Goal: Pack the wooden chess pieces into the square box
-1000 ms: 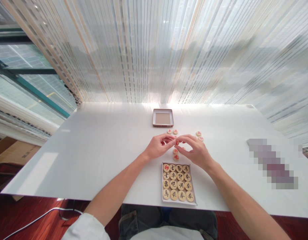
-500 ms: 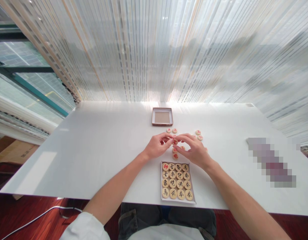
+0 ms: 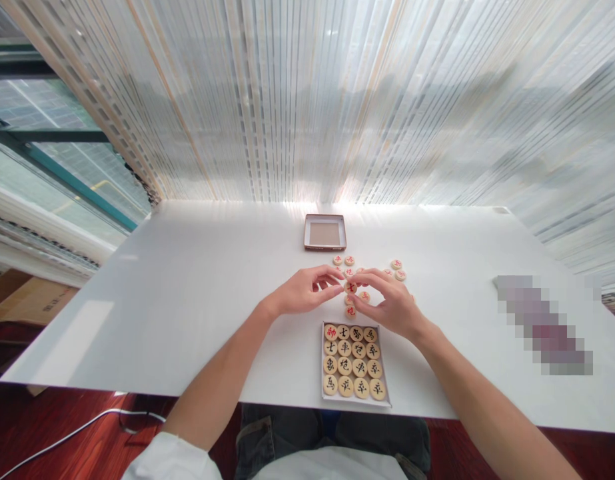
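Observation:
My right hand [image 3: 387,300] pinches a round Chinese chess piece [image 3: 350,288] with a black character between thumb and fingers. Just left of it is my left hand [image 3: 310,290], its fingers apart and holding nothing. Loose pieces with red characters lie around and under both hands, among them a red-marked piece [image 3: 350,311] in front and another red-marked piece [image 3: 350,261] behind. Nearer to me, a shallow square box [image 3: 324,373] holds rows of pieces. Most show black characters; the piece at its far left corner [image 3: 330,332] is red.
A shallow lid-like tray [image 3: 325,233] lies at the back of the white table [image 3: 197,267]. A few red-marked pieces [image 3: 397,265] sit beyond my right hand. A pixelated object [image 3: 544,327] is at the right. A striped curtain [image 3: 307,100] hangs behind the table.
My left hand has drawn slightly left, off the black-marked piece both hands were at. The piece remains in my right hand, which has barely moved.

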